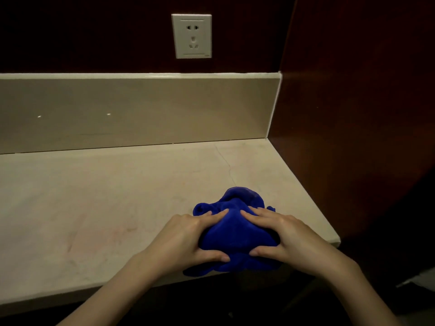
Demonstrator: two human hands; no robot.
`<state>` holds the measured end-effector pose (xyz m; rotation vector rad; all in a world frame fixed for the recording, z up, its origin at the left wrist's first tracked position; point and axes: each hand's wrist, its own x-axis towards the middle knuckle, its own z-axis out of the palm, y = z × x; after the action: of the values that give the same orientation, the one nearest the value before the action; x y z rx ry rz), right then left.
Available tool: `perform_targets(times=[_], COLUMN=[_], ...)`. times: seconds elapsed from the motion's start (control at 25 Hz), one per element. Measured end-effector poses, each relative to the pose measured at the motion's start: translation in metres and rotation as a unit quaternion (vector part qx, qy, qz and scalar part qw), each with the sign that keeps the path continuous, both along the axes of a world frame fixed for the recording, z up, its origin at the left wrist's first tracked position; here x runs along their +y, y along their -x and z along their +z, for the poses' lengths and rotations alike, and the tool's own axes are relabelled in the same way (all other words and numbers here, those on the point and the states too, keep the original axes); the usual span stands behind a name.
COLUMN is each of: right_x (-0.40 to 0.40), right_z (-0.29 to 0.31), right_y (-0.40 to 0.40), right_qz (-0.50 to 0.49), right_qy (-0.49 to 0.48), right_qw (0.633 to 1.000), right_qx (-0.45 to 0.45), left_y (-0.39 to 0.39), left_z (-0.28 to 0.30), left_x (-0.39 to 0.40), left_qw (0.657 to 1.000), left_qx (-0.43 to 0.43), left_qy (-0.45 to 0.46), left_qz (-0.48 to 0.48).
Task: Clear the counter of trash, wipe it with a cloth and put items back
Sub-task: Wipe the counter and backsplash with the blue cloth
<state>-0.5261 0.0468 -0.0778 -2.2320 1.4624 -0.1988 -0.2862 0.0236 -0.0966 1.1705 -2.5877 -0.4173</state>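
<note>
A bunched blue cloth (237, 234) lies on the pale stone counter (106, 208), near its front edge and right end. My left hand (188, 238) grips the cloth's left side, fingers on top and thumb curled round its near edge. Opposite it, my right hand (282, 236) grips the right side in the same way. Part of the cloth hangs over the counter's front edge below my thumbs.
A beige backsplash (141, 111) runs along the back of the counter. Above it, a white wall socket (191, 36) sits on the dark wall. A dark wood panel (353, 114) closes off the counter's right end. Faint smears mark the counter's left part.
</note>
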Motion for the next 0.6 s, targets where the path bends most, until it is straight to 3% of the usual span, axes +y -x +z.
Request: perform_targets(times=[0.32,0.6], right_x=[0.023,0.022], right_z=[0.005,-0.001], right_y=[0.087,0.084], right_qz=[-0.120,-0.160], right_qy=[-0.015,-0.010], right_qw=[0.992,0.987], right_qx=[0.034,0.024], left_y=[0.111,0.116], left_z=[0.002,0.003], left_x=[-0.018,-0.038], left_qw=[0.996,0.990], left_qx=[-0.014,0.011], left_qy=[0.040,0.032], left_qz=[-0.084,-0.140])
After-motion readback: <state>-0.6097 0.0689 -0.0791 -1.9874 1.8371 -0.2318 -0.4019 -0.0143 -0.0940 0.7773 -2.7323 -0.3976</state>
